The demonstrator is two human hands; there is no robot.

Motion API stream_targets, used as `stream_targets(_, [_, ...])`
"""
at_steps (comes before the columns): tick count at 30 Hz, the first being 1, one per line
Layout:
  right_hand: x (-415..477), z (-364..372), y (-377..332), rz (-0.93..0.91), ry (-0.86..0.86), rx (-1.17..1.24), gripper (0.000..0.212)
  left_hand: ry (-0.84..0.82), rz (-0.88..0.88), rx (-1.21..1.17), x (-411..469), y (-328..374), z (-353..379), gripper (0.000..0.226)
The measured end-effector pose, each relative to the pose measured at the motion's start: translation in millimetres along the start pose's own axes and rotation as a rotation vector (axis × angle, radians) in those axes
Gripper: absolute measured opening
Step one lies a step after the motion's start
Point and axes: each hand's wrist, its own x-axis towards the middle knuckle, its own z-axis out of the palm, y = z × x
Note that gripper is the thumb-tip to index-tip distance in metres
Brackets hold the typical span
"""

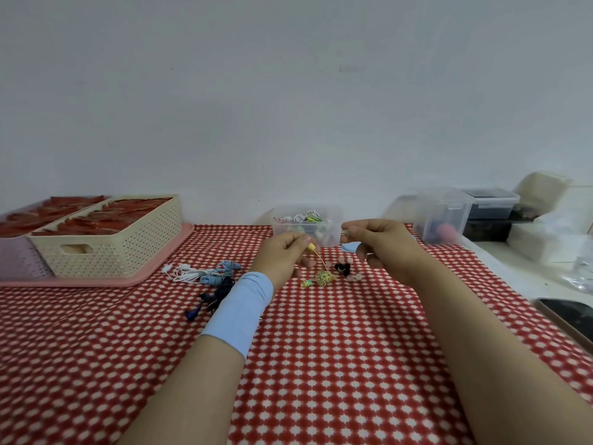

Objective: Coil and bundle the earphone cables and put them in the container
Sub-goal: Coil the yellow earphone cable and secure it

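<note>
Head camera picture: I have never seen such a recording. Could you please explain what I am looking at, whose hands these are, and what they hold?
There is no machine here. One camera sits on a person's head and looks forward and down, so the two arms coming from the bottom are the wearer's own. The left hand, with a blue wristband, pinches a yellow earbud. Its cable hangs down to a yellow-green tangle on the red-and-white tablecloth. The right hand pinches a small pale piece, perhaps the other earbud. Behind the hands stands a clear container with coiled cables inside. To the left lies a pile of loose earphones. Farther left is a cream basket on a pink tray, and a phone lies at the right edge.
</note>
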Motion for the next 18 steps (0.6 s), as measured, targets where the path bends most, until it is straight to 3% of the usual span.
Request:
stream_targets(8, [-0.4, 9.9, 2.4, 0.07, -0.088, 0.062, 0.007, -0.137, -0.215, -0.433, -1.4, 0.5, 5.1, 0.026])
stream_targets(11, [-0.9, 16.6, 6.0, 0.113, -0.147, 0.109, 0.006, -0.192, -0.17, -0.371, -2.8, -1.2, 4.6, 0.024])
stream_targets(18, [-1.7, 24.8, 7.8, 0.144, -0.172, 0.127, 0.015, -0.09, -0.155, -0.383, -3.5, -3.1, 5.7, 0.02])
